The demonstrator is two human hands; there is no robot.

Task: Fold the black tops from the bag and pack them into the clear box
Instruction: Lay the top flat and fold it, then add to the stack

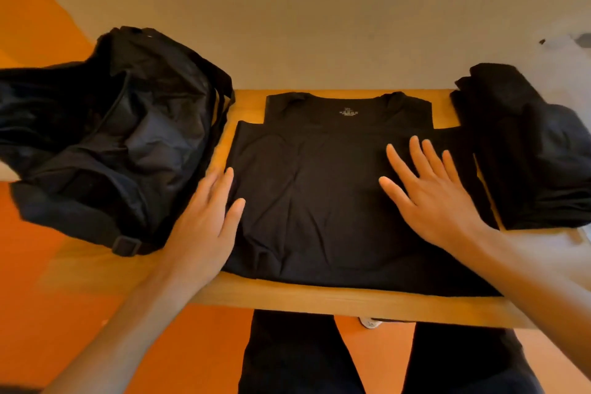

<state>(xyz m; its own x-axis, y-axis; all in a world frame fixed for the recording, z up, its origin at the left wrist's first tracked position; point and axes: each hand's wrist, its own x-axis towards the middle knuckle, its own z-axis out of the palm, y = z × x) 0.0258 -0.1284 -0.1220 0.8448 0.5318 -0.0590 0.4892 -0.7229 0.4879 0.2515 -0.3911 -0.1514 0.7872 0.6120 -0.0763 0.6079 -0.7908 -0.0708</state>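
Fingers straight — right hand flat on black top; left hand flat at its edge.

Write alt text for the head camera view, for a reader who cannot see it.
Two bare hands lie flat on a black fabric top spread on a light wooden table: left hand at its left edge, right hand on its right half. A black fabric bag sits left of it, a pile of black garments right.

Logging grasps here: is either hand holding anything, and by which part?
Nothing is held: left hand lies flat at the left edge of the black top, right hand flat on it.
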